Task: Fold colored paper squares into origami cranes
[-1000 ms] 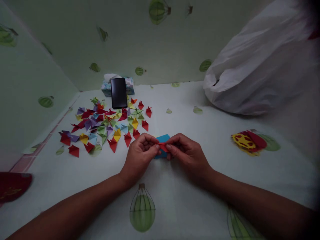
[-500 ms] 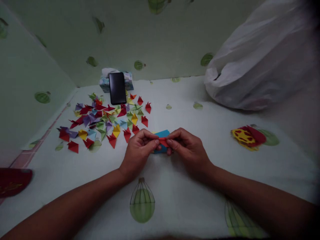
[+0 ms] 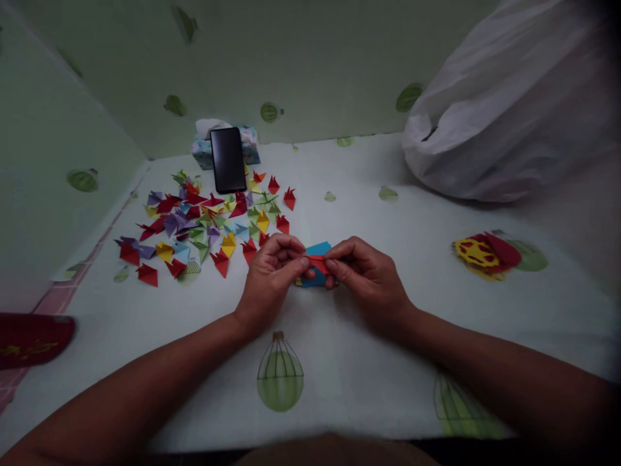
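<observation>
A small folded piece of red paper (image 3: 317, 263) is pinched between my two hands. My left hand (image 3: 275, 268) grips its left end between thumb and fingers. My right hand (image 3: 363, 275) pinches the right end the same way. Beneath the red piece lie sheets of blue paper (image 3: 317, 248), partly covered by my fingers, with a yellow edge showing at their side. To the left spreads a pile of small folded paper birds (image 3: 208, 226) in red, yellow, green, purple and blue.
A black phone (image 3: 228, 160) leans on a tissue box (image 3: 201, 152) by the back wall. A large white plastic bag (image 3: 485, 142) fills the back right. Red and yellow cut-outs (image 3: 480, 254) lie at right. A dark red object (image 3: 33, 340) sits at the left edge.
The camera view has tilted down slightly, so the scene sits higher. Both hands keep their pinch on the red paper, which appears slightly more tilted.
</observation>
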`<state>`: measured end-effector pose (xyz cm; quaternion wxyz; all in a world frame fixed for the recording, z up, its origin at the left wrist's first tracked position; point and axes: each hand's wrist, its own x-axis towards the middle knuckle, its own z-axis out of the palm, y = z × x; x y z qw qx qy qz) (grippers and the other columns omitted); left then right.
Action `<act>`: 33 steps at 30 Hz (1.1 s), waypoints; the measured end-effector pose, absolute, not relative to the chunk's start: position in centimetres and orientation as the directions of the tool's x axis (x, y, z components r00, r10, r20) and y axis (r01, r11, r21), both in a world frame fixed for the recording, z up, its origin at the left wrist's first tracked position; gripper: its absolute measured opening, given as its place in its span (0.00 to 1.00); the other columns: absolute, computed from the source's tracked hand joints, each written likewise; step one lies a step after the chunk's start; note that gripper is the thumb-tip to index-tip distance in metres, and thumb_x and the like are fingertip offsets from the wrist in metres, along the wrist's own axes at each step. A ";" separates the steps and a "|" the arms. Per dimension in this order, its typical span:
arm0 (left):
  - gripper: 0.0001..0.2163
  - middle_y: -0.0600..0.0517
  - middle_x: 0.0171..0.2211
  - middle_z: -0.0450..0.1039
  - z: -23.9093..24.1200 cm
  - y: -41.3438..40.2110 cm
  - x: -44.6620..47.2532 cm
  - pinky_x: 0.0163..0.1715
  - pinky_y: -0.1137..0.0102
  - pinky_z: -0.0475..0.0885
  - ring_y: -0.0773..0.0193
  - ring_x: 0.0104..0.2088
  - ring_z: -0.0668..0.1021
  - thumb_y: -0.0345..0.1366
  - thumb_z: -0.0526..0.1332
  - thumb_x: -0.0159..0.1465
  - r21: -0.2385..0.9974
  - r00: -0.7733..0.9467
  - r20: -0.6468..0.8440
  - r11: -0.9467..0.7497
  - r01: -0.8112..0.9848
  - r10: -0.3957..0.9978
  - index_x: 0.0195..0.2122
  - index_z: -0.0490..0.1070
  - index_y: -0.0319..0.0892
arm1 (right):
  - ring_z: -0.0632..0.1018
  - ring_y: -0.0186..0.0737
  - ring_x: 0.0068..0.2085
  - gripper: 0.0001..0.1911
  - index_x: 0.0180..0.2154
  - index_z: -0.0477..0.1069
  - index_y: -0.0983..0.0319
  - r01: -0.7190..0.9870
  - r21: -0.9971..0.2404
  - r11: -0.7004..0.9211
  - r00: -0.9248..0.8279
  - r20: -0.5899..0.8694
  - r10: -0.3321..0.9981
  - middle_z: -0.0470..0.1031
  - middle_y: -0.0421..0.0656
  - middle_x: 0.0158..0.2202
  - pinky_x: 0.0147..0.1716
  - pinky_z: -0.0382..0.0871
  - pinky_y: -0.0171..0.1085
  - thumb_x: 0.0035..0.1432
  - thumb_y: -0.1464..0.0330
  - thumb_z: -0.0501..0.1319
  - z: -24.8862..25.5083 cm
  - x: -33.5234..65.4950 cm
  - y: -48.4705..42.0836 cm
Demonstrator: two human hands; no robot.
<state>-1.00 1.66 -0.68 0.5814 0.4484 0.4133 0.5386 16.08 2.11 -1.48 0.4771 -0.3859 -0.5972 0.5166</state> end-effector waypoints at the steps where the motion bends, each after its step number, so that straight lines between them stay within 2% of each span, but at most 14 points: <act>1: 0.08 0.59 0.27 0.73 -0.7 1.7 -1.0 0.30 0.76 0.72 0.72 0.26 0.78 0.29 0.66 0.57 0.964 0.080 -0.002 0.023 -0.264 0.997 0.36 0.68 0.42 | 0.74 0.32 0.25 0.03 0.33 0.69 0.61 -0.034 -0.985 0.170 -0.244 0.173 0.954 0.72 0.36 0.23 0.27 0.70 0.34 0.60 0.70 0.62 -1.5 16.1 2.1; 6: 0.07 0.55 0.29 0.76 -0.8 1.7 -1.1 0.32 0.73 0.73 0.68 0.28 0.79 0.35 0.63 0.62 0.959 0.099 -0.086 0.109 -0.261 0.991 0.41 0.70 0.41 | 0.74 0.32 0.26 0.04 0.32 0.70 0.61 -0.015 -0.978 0.207 -0.216 0.206 0.955 0.72 0.37 0.24 0.27 0.71 0.33 0.61 0.71 0.61 -1.4 16.1 2.2; 11: 0.12 0.52 0.27 0.77 -0.5 1.7 -1.2 0.28 0.74 0.72 0.69 0.24 0.76 0.43 0.62 0.64 0.967 0.141 -0.162 0.186 -0.175 0.977 0.32 0.73 0.38 | 0.75 0.33 0.27 0.03 0.34 0.70 0.60 0.108 -0.939 0.328 -0.232 0.297 0.926 0.72 0.38 0.27 0.27 0.71 0.35 0.63 0.71 0.60 -1.7 16.3 2.0; 17: 0.11 0.54 0.24 0.76 -0.3 1.9 -1.1 0.25 0.75 0.71 0.70 0.21 0.76 0.41 0.65 0.61 0.978 0.122 -0.154 0.169 -0.124 0.981 0.28 0.72 0.39 | 0.75 0.32 0.26 0.04 0.35 0.69 0.60 0.200 -0.869 0.453 -0.249 0.402 0.881 0.70 0.37 0.28 0.26 0.71 0.33 0.63 0.74 0.59 -1.9 16.3 2.0; 27: 0.09 0.54 0.25 0.77 -0.3 1.7 -1.1 0.26 0.75 0.70 0.71 0.22 0.76 0.40 0.65 0.62 0.988 0.106 -0.116 0.126 -0.094 0.988 0.30 0.73 0.39 | 0.74 0.32 0.26 0.04 0.34 0.69 0.60 0.236 -0.856 0.460 -0.240 0.408 0.881 0.71 0.37 0.27 0.26 0.70 0.33 0.63 0.74 0.59 -2.0 16.3 2.2; 33: 0.11 0.53 0.27 0.77 -0.4 1.8 -1.2 0.29 0.74 0.72 0.69 0.25 0.77 0.43 0.64 0.63 0.980 0.137 -0.142 0.158 -0.118 0.980 0.31 0.74 0.39 | 0.74 0.33 0.27 0.05 0.34 0.69 0.60 0.246 -0.857 0.453 -0.248 0.396 0.884 0.71 0.39 0.28 0.26 0.69 0.34 0.64 0.73 0.58 -1.6 16.4 2.2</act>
